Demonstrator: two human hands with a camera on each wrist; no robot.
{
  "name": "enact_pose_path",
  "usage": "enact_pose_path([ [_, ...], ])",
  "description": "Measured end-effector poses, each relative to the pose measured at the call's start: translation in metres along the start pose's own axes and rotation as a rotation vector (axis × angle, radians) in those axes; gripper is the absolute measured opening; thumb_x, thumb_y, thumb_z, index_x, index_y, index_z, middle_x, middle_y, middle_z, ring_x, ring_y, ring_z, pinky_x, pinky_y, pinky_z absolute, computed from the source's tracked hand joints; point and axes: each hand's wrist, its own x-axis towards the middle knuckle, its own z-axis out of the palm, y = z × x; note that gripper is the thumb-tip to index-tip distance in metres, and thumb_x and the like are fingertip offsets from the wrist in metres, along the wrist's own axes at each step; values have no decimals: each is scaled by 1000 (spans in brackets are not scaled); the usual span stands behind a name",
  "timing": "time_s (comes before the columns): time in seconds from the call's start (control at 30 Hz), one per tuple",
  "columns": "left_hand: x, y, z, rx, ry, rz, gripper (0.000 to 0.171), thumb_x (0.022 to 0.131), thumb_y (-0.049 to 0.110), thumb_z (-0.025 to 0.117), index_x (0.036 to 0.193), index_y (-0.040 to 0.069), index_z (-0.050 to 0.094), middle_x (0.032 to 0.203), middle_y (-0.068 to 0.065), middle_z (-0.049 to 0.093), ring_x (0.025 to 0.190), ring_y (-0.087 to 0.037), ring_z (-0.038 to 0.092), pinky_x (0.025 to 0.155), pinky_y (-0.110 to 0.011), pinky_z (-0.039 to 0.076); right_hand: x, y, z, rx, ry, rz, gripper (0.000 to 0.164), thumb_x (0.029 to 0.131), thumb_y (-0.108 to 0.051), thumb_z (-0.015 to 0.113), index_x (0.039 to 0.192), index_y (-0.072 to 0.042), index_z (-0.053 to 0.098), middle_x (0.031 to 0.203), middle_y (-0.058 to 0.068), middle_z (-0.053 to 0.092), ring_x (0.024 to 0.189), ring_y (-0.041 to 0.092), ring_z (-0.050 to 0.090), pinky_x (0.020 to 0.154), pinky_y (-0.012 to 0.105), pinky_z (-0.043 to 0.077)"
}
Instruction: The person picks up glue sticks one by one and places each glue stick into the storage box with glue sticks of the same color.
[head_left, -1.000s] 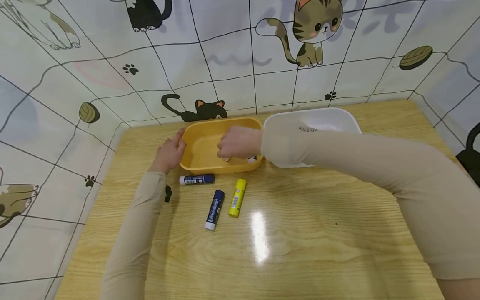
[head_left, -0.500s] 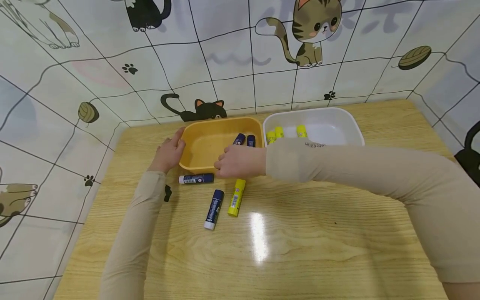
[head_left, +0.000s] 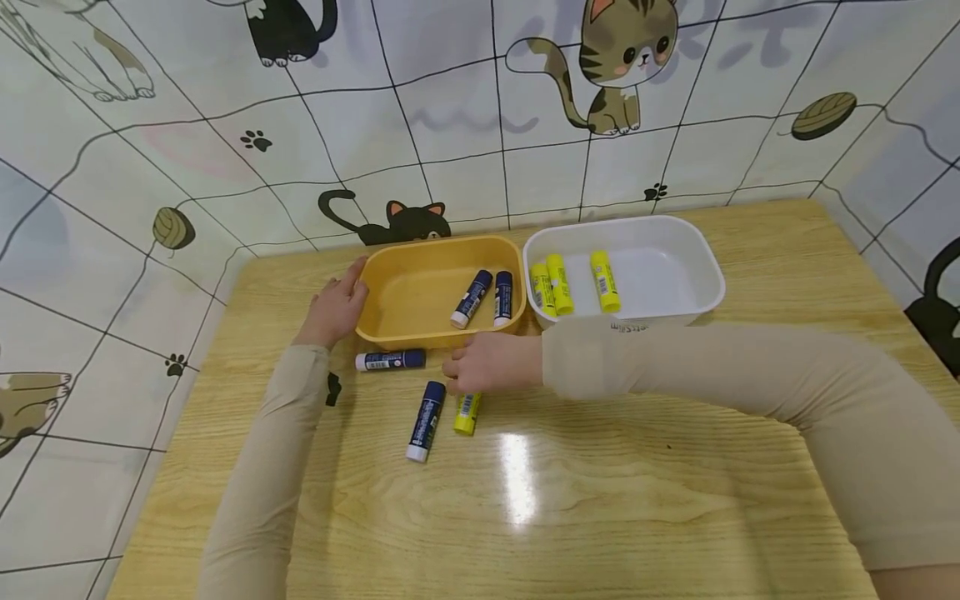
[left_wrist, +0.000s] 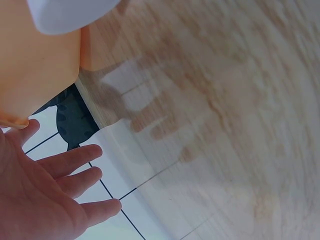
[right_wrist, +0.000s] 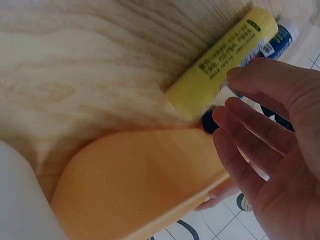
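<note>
My left hand [head_left: 335, 308] touches the left end of a yellow-orange bin [head_left: 397, 292]; in the left wrist view its fingers spread loosely by the bin's rim. Over the upper part of a yellow glue stick [head_left: 466, 417] reaches my right hand [head_left: 495, 362], just in front of the bin. The right wrist view shows this yellow glue stick [right_wrist: 222, 62] beside the thumb and fingertips, with nothing gripped. A dark blue glue stick [head_left: 426, 421] with a white end lies left of it, and another blue glue stick [head_left: 390, 360] lies along the bin's front.
Two blue glue sticks [head_left: 472, 298] lie inside the yellow-orange bin. A white bin [head_left: 667, 275] stands against its right side, holding three yellow glue sticks [head_left: 604, 282]. Cat-patterned walls [head_left: 465, 183] border the wooden table [head_left: 600, 492] at the back and sides.
My right hand has come out of the yellow-orange bin and moved toward me, over the yellow glue stick. Two blue glue sticks now show in that bin. The left hand keeps its place.
</note>
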Motion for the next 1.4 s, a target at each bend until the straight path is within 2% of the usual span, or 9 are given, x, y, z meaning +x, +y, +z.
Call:
enact_pose_path([
  [0.13, 0, 0, 0, -2, 3, -3, 55, 103, 35, 18, 156, 19, 16, 149, -26, 32, 139, -49, 17, 108, -66, 9, 6, -6, 7, 0, 7, -5, 33, 98, -16, 58, 131, -20, 59, 133, 0, 54, 117, 17, 53, 93, 31, 46],
  [0.33, 0, -1, 0, 0, 6, -4, 55, 103, 36, 18, 156, 20, 17, 149, -26, 32, 139, -50, 17, 107, -67, 9, 11, -14, 19, 41, 32, -48, 33, 101, -20, 52, 134, -20, 56, 136, 2, 53, 120, 19, 52, 101, 38, 40],
  [0.5, -1, 1, 0, 2, 4, -5, 55, 103, 35, 18, 156, 19, 17, 149, -25, 33, 139, -50, 17, 107, -67, 9, 9, -18, 24, 5, 65, -60, 32, 101, -20, 51, 133, -19, 56, 133, 2, 55, 115, 18, 54, 98, 36, 42],
  [0.67, -3, 1, 0, 8, -1, -7, 56, 103, 36, 17, 156, 18, 17, 149, -25, 33, 139, -50, 17, 107, -67, 9, 3, -19, 25, -40, 70, -75, 30, 102, -20, 49, 131, -21, 57, 133, 0, 56, 110, 17, 55, 91, 31, 43],
  [0.9, -2, 1, 0, 16, -1, -4, 55, 103, 35, 17, 156, 18, 17, 149, -25, 34, 138, -50, 19, 107, -67, 10, -9, -21, 30, -88, 122, -118, 23, 101, -19, 50, 121, -22, 61, 120, -2, 59, 101, 15, 56, 81, 28, 44],
  [1.2, 0, 0, 2, 15, -3, -7, 55, 103, 34, 19, 156, 20, 16, 149, -25, 34, 139, -49, 18, 107, -67, 10, -27, -30, 34, -114, 135, -146, 22, 100, -21, 51, 119, -24, 62, 116, -4, 60, 100, 14, 57, 86, 29, 45],
  [1.4, 1, 0, 1, 15, 2, -6, 56, 102, 35, 18, 156, 19, 16, 148, -26, 34, 139, -49, 19, 107, -67, 11, -41, -38, 32, -148, 174, -158, 20, 99, -21, 53, 115, -26, 64, 111, -6, 60, 97, 12, 58, 85, 28, 46],
])
